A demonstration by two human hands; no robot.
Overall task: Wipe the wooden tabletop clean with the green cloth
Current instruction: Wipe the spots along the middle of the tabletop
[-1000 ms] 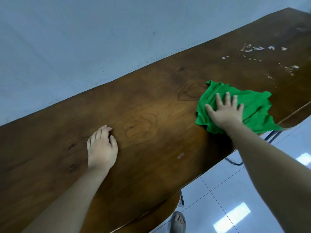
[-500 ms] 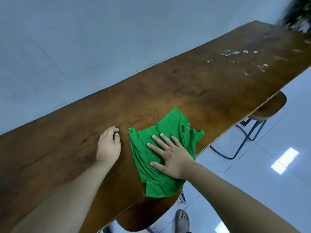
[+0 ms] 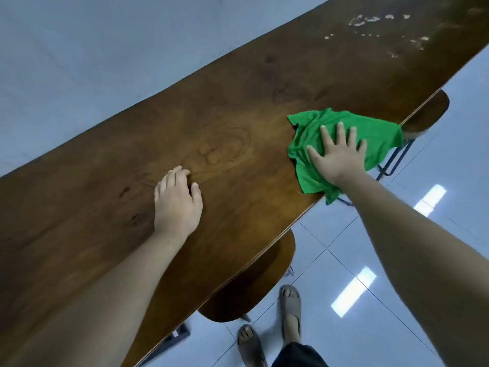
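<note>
Left hand (image 3: 176, 205) rests palm-down, fingers loosely curled, holding nothing, on the long brown wooden tabletop (image 3: 238, 107). Right hand (image 3: 337, 154), fingers spread flat, presses the crumpled green cloth (image 3: 375, 133) at the table's near edge. Beyond its fingertips: pale specks (image 3: 370, 21).

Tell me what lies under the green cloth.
The green cloth lies on the wooden tabletop, its near corner hanging over the edge, the right hand flat on top. Any dirt beneath is hidden.
</note>
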